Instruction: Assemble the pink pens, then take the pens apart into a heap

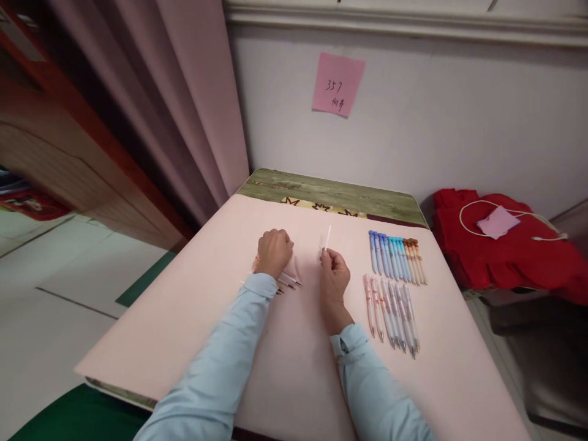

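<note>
My right hand (334, 274) pinches a thin white stick (329, 236) upright between thumb and fingers; it looks like a pen refill. Left of it, my left hand (274, 252) is closed over a small bunch of thin white sticks with dark tips (288, 282), which lie on the table. Its fingertips are hidden, so what it grips cannot be made out. To the right of my right hand, a row of pens in blue, turquoise and brown (395, 258) lies side by side. Nearer to me is a second row of pink and clear-grey pens (390, 312).
A pale pink sheet (193, 324) covers most of the table, with a green wood-patterned strip (340, 187) at the back. A wall with a pink note (339, 84) stands behind. Red cloth with a white cable (468, 245) is at right, a curtain (184, 92) at left.
</note>
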Tool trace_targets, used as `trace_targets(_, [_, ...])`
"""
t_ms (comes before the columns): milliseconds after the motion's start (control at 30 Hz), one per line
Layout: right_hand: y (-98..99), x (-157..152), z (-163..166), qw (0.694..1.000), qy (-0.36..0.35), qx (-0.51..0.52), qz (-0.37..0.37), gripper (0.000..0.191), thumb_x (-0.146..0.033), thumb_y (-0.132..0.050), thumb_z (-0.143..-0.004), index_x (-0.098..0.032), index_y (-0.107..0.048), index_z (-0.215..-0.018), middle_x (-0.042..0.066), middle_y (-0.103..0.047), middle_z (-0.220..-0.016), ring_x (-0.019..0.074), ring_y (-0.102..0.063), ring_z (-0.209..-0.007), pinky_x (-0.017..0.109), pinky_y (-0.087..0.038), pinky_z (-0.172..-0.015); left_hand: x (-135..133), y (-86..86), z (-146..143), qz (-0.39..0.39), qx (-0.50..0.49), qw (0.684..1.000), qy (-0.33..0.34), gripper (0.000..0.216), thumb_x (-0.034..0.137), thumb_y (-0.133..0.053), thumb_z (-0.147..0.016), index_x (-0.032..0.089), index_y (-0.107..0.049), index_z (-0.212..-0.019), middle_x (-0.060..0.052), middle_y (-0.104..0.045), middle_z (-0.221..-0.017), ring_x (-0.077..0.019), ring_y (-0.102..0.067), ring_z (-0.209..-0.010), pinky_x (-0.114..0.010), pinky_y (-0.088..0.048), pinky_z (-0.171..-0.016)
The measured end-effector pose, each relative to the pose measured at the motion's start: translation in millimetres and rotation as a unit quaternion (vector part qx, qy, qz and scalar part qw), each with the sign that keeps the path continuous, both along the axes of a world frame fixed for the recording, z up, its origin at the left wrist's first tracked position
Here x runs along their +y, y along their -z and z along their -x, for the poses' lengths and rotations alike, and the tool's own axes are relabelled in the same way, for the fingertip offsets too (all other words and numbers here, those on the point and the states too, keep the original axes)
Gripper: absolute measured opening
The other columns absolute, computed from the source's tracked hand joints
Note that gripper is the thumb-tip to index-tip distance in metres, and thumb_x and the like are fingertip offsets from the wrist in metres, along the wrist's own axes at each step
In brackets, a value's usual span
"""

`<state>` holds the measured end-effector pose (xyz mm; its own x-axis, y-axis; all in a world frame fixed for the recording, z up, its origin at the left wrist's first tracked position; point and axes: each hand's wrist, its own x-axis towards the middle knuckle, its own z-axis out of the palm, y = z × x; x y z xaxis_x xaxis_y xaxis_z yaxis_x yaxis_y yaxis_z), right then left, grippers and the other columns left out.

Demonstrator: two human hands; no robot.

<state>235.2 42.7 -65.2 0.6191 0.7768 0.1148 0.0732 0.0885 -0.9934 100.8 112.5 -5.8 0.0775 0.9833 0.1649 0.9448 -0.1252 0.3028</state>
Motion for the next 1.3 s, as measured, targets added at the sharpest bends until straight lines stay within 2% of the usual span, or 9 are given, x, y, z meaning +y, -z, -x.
trace_targets(267, [4.8,3,0,0.998,0.001,0.061,-0.007,0.029,-0.048,-0.058,-0.085,-0.019,-0.054,-0.089,0.003,-0.068,-0.078,0.0152,-0.060,-0.068,0.027,-0.047,-0.067,-34,-3.8,-17,0.086,0.070,0.994,-0.003,0.027,0.040,-0.060,-0.084,0.016,-0.074,-0.085,-0.015,-0.074,-0.088,-0.0290,-0.069,-0.093,-0.035,-0.049,-0.076])
trace_targets(433, [7.7,4,-2,1.000,-0.006,0.022,-0.012,0.032,-0.050,-0.056,-0.086,-0.018,-0.056,-0.086,0.002,-0.066,-0.078,0.0146,-0.058,-0.068,0.027,-0.047,-0.067,-31,-3.2,-32,0.133,0.041,0.990,-0.023,0.021,0.026,-0.061,-0.078,0.013,-0.074,-0.085,-0.020,-0.074,-0.090,-0.0321,-0.070,-0.094,-0.035,-0.049,-0.071])
trace_targets(533, [7.9,5,-2,0.999,-0.001,0.025,-0.020,0.030,-0.047,-0.054,-0.087,-0.018,-0.057,-0.091,0.003,-0.067,-0.079,0.0149,-0.059,-0.069,0.027,-0.048,-0.067,-30,-5.4,-27,0.103,-0.047,0.992,-0.047,0.020,0.029,-0.057,-0.081,0.016,-0.071,-0.075,-0.015,-0.073,-0.080,-0.0282,-0.070,-0.085,-0.033,-0.048,-0.069])
trace_targets(600, [6.8,5,-1,0.999,0.003,0.047,-0.027,0.027,-0.044,-0.055,-0.086,-0.018,-0.056,-0.094,0.003,-0.068,-0.079,0.0149,-0.060,-0.068,0.027,-0.048,-0.066,-36,-3.3,-19,0.041,-0.153,0.987,-0.025,0.024,0.033,-0.054,-0.086,0.018,-0.066,-0.072,-0.008,-0.070,-0.072,-0.0219,-0.068,-0.075,-0.030,-0.047,-0.067])
trace_targets(700, [1.3,3,2,0.994,-0.015,0.098,-0.039,0.025,-0.043,-0.056,-0.087,-0.018,-0.054,-0.088,0.004,-0.070,-0.078,0.0138,-0.060,-0.065,0.027,-0.049,-0.065,-56,8.1,-8,-0.028,-0.324,0.944,0.047,0.023,0.036,-0.052,-0.089,0.020,-0.062,-0.077,-0.001,-0.067,-0.069,-0.0142,-0.062,-0.064,-0.025,-0.047,-0.063])
trace_targets(800, [-11.7,-3,5,0.989,-0.037,0.126,-0.067,0.027,-0.044,-0.056,-0.090,-0.018,-0.054,-0.081,0.006,-0.071,-0.078,0.0132,-0.060,-0.064,0.027,-0.050,-0.064,-78,22.7,-4,-0.044,-0.419,0.905,0.054,0.023,0.040,-0.052,-0.092,0.020,-0.061,-0.085,0.002,-0.065,-0.069,-0.0113,-0.060,-0.058,-0.022,-0.046,-0.058])
trace_targets(900, [-33.0,-12,7,0.989,-0.045,0.094,-0.108,0.027,-0.043,-0.058,-0.091,-0.017,-0.057,-0.084,0.006,-0.071,-0.081,0.0135,-0.061,-0.066,0.028,-0.051,-0.066,-93,30.0,-5,-0.081,-0.393,0.914,0.059,0.022,0.040,-0.055,-0.093,0.020,-0.064,-0.091,0.001,-0.067,-0.071,-0.0110,-0.060,-0.060,-0.022,-0.047,-0.060])
trace_targets(1067, [-65.0,-25,5,0.985,-0.074,-0.048,-0.145,0.023,-0.041,-0.061,-0.091,-0.019,-0.060,-0.086,0.003,-0.069,-0.080,0.0157,-0.065,-0.074,0.031,-0.053,-0.074,-97,26.1,-6,-0.160,-0.278,0.938,0.132,0.022,0.036,-0.055,-0.096,0.019,-0.069,-0.097,-0.004,-0.074,-0.085,-0.0135,-0.065,-0.072,-0.026,-0.049,-0.070])
trace_targets(1300, [-62.4,-26,3,0.979,-0.082,-0.130,-0.136,0.022,-0.039,-0.058,-0.093,-0.019,-0.062,-0.084,0.002,-0.067,-0.076,0.0152,-0.063,-0.071,0.029,-0.051,-0.071,-97,24.1,-4,-0.191,-0.235,0.943,0.136,0.022,0.036,-0.054,-0.097,0.020,-0.069,-0.097,-0.005,-0.076,-0.089,-0.0166,-0.069,-0.083,-0.028,-0.051,-0.074])
